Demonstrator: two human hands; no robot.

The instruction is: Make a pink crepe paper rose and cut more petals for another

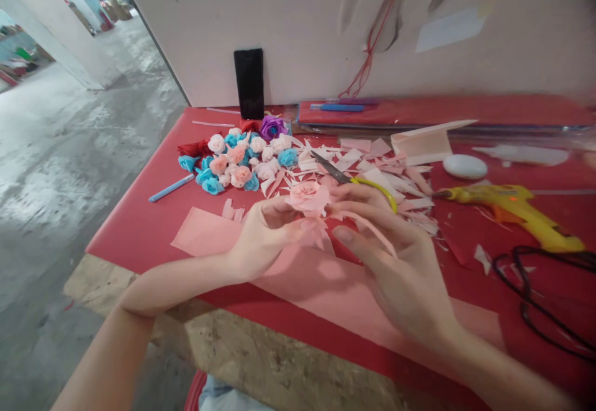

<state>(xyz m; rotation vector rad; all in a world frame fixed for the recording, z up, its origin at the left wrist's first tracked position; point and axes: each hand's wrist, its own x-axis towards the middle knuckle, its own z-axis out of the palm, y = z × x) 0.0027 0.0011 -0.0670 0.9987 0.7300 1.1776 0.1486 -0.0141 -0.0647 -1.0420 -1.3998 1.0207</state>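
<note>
A pink paper flower (307,195) is held up over the table by my left hand (263,231), whose thumb and fingers close around its base. My right hand (395,249) is at the flower's right side, fingers curled, with a narrow pink paper strip (367,228) running from the flower across its palm side. Whether its fingertips grip the strip or the petals is hard to make out. Beneath both hands lie pink paper sheets (326,287). Just behind the right hand, scissors with yellow handles (335,169) rest on paper scraps.
Finished paper flowers (237,156) in several colours cluster at the back left. A yellow glue gun (516,206) with a black cable (526,293) lies at right, near a white oval object (464,166). A phone (250,83) leans on the wall; a pen (171,187) lies left.
</note>
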